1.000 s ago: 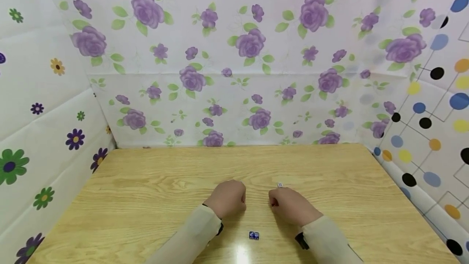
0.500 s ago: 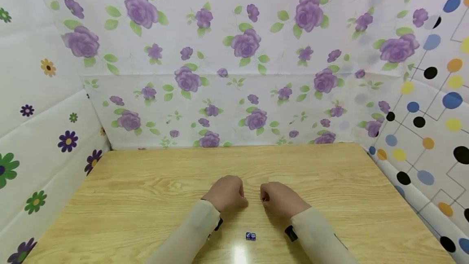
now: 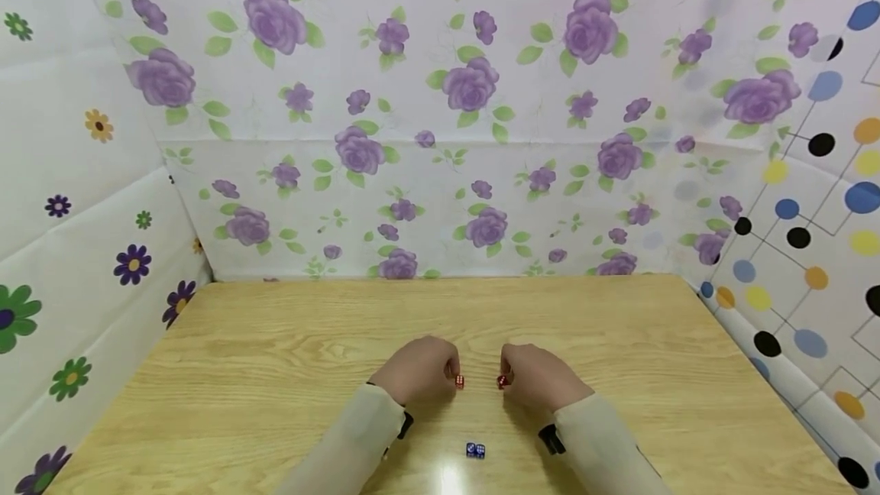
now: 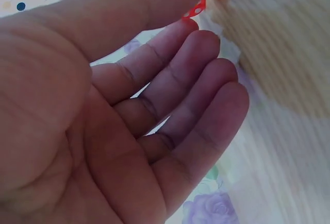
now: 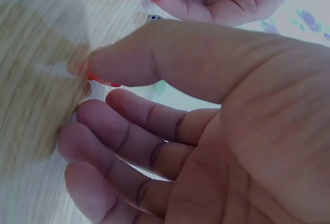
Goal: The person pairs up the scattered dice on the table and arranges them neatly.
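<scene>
Red dice (image 3: 460, 382), one per thumb-and-finger pinch, in left hand (image 3: 417, 370) and right hand (image 3: 542, 377)

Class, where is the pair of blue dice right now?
In the head view, the pair of blue dice sits on the wooden table, low and just right of centre, below and between the left hand and right hand.

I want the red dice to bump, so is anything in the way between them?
Nothing visible: just table between the left red die and the right red die. The blue dice lie off that path.
</scene>
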`<state>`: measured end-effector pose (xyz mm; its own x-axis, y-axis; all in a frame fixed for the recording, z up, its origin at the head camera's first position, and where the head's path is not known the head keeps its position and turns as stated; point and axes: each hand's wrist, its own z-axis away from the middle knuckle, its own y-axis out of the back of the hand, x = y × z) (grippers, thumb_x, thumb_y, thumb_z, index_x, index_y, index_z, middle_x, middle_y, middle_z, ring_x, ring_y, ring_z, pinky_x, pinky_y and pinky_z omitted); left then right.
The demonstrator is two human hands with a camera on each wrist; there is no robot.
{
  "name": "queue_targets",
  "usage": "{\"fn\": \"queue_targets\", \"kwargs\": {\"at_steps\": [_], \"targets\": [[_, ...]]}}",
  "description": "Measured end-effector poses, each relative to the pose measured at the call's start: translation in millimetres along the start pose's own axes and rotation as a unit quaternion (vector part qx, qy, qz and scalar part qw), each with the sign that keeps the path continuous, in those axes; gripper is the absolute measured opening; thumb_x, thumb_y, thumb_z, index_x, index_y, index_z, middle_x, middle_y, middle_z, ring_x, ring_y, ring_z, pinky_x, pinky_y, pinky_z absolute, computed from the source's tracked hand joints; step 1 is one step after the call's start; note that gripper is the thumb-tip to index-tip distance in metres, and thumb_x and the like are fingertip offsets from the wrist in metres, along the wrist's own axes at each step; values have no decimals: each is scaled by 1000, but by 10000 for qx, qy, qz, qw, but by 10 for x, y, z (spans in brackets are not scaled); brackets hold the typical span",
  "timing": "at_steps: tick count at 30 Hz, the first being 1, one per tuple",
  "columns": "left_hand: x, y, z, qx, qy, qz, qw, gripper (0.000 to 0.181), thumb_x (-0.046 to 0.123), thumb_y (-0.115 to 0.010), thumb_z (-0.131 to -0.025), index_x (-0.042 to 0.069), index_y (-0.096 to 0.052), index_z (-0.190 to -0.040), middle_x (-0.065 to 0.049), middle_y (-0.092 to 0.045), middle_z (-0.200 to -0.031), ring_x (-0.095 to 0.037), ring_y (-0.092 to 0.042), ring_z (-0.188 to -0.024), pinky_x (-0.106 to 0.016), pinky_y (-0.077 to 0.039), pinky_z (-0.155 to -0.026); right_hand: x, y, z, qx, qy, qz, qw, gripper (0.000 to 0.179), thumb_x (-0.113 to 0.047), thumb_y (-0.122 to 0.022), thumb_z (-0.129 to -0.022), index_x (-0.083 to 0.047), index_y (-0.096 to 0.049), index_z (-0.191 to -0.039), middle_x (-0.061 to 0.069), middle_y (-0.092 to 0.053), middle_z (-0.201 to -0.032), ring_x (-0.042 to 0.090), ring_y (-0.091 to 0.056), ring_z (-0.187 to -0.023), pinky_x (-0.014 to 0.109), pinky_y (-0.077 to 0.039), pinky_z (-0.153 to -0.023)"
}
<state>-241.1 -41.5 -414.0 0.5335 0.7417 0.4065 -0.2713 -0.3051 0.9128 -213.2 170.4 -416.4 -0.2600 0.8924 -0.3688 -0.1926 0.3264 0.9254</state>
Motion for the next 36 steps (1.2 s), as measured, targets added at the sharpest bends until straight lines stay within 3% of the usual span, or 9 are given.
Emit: {"fn": "queue_targets", "kwargs": {"at_steps": [7,14,23,36], "targets": [[82,-57,17,115,-202,-336,9992,15,23,-74,-80,24,-61,-72,17,-53,-67,-3,-49,-62,-23,-43,-63,-50,-66,36,29,202,54,9998,16,-3,-67,-79,-15,-57,-79,-7,-53,-71,11,-48,-63,30,-42,-60],[153,-63,16,101,-159,-416,9990,15,23,-73,-81,23,-61,-73,15,-53,-67,-3,-49,-61,-22,-43,-61,-72,-90,31,30,630,36,9980,17,0,-64,-81,-16,-59,-82,-9,-54,-73,8,-48,-65,29,-43,-63],[202,-67,15,19,-65,-268,9996,15,23,-74,-82,22,-61,-74,15,-54,-68,-3,-50,-62,-21,-43,-61,-102,-104,-19,140,765,166,9968,11,-10,-69,-81,-16,-60,-78,-10,-54,-70,7,-47,-63,27,-42,-60],[121,-102,-7,144,-114,-172,9997,9,21,-74,-81,22,-65,-79,16,-58,-74,-1,-51,-67,-21,-46,-65,-147,-89,-48,74,694,194,9974,13,-10,-71,-80,-15,-59,-79,-8,-53,-70,9,-47,-62,27,-41,-59]]}}
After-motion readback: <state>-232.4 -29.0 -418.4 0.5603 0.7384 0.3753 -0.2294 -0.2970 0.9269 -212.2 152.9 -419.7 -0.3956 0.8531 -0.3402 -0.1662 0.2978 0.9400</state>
